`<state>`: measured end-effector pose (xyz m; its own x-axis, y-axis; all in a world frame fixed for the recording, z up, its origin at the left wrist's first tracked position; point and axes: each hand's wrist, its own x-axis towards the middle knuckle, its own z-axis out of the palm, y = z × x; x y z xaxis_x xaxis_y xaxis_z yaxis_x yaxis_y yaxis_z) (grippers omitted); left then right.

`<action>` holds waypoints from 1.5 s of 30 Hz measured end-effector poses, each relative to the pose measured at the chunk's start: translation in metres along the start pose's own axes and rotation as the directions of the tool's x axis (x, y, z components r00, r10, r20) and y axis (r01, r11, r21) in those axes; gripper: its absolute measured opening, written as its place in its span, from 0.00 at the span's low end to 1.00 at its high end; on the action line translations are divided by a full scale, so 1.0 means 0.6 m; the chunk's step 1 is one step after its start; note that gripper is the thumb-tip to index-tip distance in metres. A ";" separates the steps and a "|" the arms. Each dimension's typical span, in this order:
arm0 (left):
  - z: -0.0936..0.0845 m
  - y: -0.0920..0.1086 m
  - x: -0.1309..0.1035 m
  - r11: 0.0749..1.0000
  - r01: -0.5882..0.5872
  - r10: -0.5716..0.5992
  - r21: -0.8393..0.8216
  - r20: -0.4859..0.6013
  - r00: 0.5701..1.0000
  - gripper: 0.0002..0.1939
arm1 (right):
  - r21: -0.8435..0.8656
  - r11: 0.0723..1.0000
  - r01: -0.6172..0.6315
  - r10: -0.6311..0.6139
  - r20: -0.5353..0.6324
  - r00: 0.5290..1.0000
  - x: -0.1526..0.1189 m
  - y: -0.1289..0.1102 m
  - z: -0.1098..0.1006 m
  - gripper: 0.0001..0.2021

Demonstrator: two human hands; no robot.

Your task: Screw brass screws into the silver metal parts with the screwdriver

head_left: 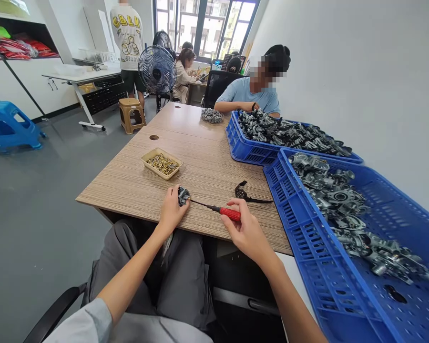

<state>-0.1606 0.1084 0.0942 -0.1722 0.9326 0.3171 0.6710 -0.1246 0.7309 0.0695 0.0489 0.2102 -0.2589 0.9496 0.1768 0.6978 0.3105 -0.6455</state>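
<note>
Head view: fingers of the left hand (171, 209) grasp 1 grey metal part (182, 196) near the front edge of the table (200, 152); the right hand's (249, 229) grip 1 red-handled screwdriver (230, 214), its tip at the part.

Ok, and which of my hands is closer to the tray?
Left. Your left hand, holding a part, is on the near side of the tray; your right hand, on the screwdriver, is farther off to the right.

Tray (154, 169) left, screwdriver (230, 214) between, 2 crates (307, 224) right
</note>
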 end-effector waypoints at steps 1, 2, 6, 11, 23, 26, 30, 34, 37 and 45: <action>0.000 0.000 0.000 1.000 0.000 0.000 0.000 0.000 1.000 0.25 | 0.001 1.000 0.011 -0.011 0.006 1.000 -0.001 -0.003 0.000 0.13; 0.000 0.000 0.000 1.000 0.000 0.000 0.001 -0.001 1.000 0.25 | -0.015 1.000 0.008 -0.008 0.001 1.000 -0.002 -0.005 0.000 0.11; 0.000 0.000 0.000 1.000 0.000 0.000 0.011 0.004 1.000 0.26 | -0.172 0.980 -0.097 0.086 -0.073 0.994 -0.001 -0.006 0.004 0.12; 0.002 0.000 0.001 1.000 0.005 -0.005 0.008 0.001 1.000 0.26 | -0.180 0.979 -0.097 0.089 -0.052 0.995 0.000 -0.011 0.001 0.13; 0.004 -0.004 0.000 1.000 0.007 -0.007 0.009 -0.008 1.000 0.26 | -0.226 0.968 -0.108 0.104 -0.032 0.994 -0.002 -0.011 -0.004 0.11; 0.004 -0.004 0.000 1.000 0.011 -0.011 0.013 -0.005 1.000 0.26 | -0.166 0.984 -0.066 0.070 0.018 0.997 -0.003 -0.011 -0.005 0.09; 0.003 -0.004 0.000 1.000 -0.004 0.004 0.016 -0.004 1.000 0.25 | -0.188 0.979 -0.085 0.079 -0.034 0.996 -0.002 -0.005 -0.001 0.08; 0.004 -0.004 0.000 1.000 0.006 -0.006 0.009 -0.003 1.000 0.25 | -0.234 0.962 -0.138 0.123 -0.080 0.989 -0.001 -0.002 0.003 0.12; 0.003 -0.002 0.000 1.000 0.007 -0.007 0.007 -0.001 1.000 0.25 | -0.165 0.982 -0.088 0.085 -0.028 0.996 -0.002 -0.003 0.001 0.10; -0.001 0.001 0.000 1.000 0.004 -0.004 0.005 0.010 1.000 0.24 | -0.196 0.972 -0.133 0.119 -0.080 0.990 -0.001 0.003 0.005 0.10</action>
<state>-0.1607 0.1082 0.0952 -0.1678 0.9365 0.3080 0.6739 -0.1191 0.7292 0.0688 0.0487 0.2066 -0.1194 0.9802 0.1578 0.8431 0.1840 -0.5053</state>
